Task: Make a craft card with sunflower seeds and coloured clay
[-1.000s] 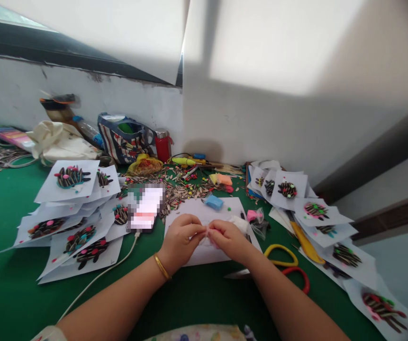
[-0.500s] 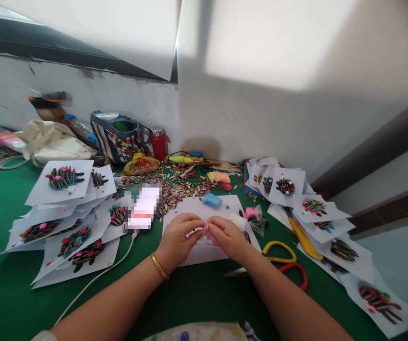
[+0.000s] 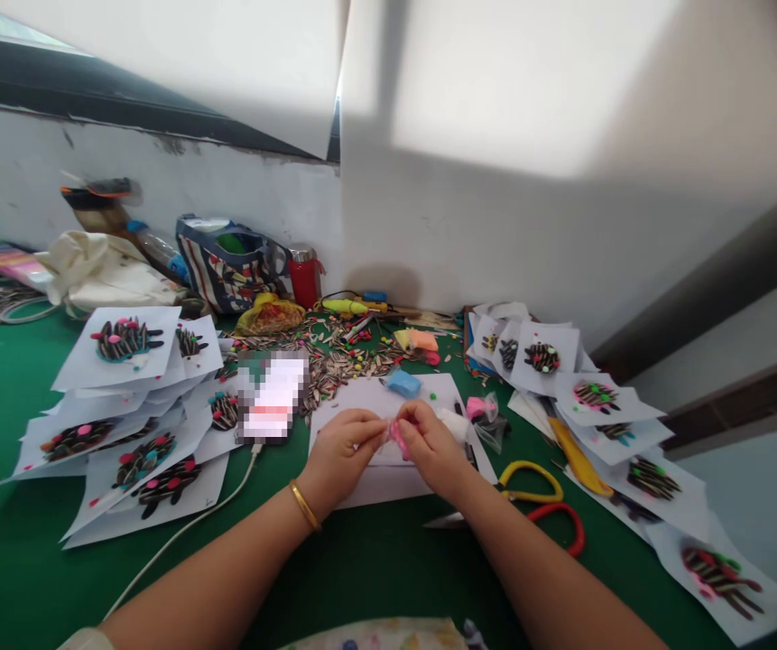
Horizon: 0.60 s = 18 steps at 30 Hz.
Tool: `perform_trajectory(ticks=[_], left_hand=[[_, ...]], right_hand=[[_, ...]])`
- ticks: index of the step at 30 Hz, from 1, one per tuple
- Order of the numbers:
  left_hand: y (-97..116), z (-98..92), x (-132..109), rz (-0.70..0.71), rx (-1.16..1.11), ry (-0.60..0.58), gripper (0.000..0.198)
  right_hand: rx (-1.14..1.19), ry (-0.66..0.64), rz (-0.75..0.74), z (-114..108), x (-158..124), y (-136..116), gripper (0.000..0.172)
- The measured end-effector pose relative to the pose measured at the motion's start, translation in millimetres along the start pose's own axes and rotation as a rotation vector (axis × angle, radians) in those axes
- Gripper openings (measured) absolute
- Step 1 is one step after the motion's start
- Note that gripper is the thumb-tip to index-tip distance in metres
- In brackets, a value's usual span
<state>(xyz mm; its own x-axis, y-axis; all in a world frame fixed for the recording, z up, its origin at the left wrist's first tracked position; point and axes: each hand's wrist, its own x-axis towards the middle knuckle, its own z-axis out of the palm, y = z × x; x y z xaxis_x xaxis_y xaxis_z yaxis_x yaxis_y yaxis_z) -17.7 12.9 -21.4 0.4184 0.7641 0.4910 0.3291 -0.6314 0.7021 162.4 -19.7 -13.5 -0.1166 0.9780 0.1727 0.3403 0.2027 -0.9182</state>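
Note:
Between my two hands, over the white paper (image 3: pixel 367 495), is a small pink lump in thin clear wrap (image 3: pixel 398 442), seemingly modelling clay. My left hand (image 3: pixel 344 453) pinches its left edge with thumb and fingertips; a gold bangle circles that wrist. On the other side my right hand (image 3: pixel 434 449) has thumb and fingers closed on the pink piece. Behind them a blue clay packet (image 3: pixel 404 383) lies on the paper. A white clay packet (image 3: pixel 454 423) sits just beyond my right hand, partly hidden by it. The fingers cover part of the pink piece.
Scissors (image 3: pixel 537 496) lie beside my right forearm. Sheets with seed pictures are piled at left (image 3: pixel 124 424) and right (image 3: pixel 605 406). A charging phone (image 3: pixel 272 402) lies left of the paper. Loose seeds (image 3: pixel 340 357), a red flask (image 3: pixel 304 275) and a striped bag (image 3: pixel 226 271) are behind.
My right fingers have lifted and shifted slightly on the pink piece, showing more of it. My left hand stays nearly in place, still pinching.

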Motion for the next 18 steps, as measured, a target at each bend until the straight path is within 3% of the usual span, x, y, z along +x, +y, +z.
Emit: perform_trajectory(ticks=[6, 13, 18], left_hand=[[2, -4.1, 5, -0.018, -0.025, -0.042, 0.017], [-13, -10.6, 11, -0.117, -0.036, 0.129, 0.020], [-20, -9.1, 10, -0.207, -0.080, 0.160, 0.024]], right_hand=[[-0.010, -0.003, -0.014, -2, 1, 2, 0.015], [-0.135, 0.120, -0.170, -15, 9, 7, 0.027], [-0.173, 0.003, -0.166, -15, 9, 7, 0.056]])
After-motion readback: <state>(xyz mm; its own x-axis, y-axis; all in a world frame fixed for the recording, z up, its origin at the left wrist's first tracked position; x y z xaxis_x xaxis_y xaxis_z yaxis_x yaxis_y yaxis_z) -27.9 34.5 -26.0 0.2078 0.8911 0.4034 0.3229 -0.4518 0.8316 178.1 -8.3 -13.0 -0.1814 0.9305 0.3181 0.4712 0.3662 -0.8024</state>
